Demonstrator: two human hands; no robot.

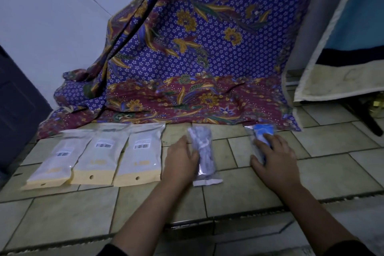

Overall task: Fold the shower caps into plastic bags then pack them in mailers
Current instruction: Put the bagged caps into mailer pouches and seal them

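Note:
Three cream-and-yellow mailers [99, 154] lie side by side on the tiled floor at the left, each with a barcode label. A clear plastic bag with a folded grey shower cap [202, 151] lies in the middle. My left hand [181, 160] rests flat against its left edge, fingers spread. Further right lies a clear bag holding a blue shower cap [262, 131]. My right hand [274, 154] presses down on its near half, covering part of it.
A purple and maroon batik cloth [187, 58] hangs behind and spills onto the floor just past the bags. A white-edged mattress or board [342, 48] leans at the right. A dark door [18, 110] stands at the left. A step edge runs near my forearms.

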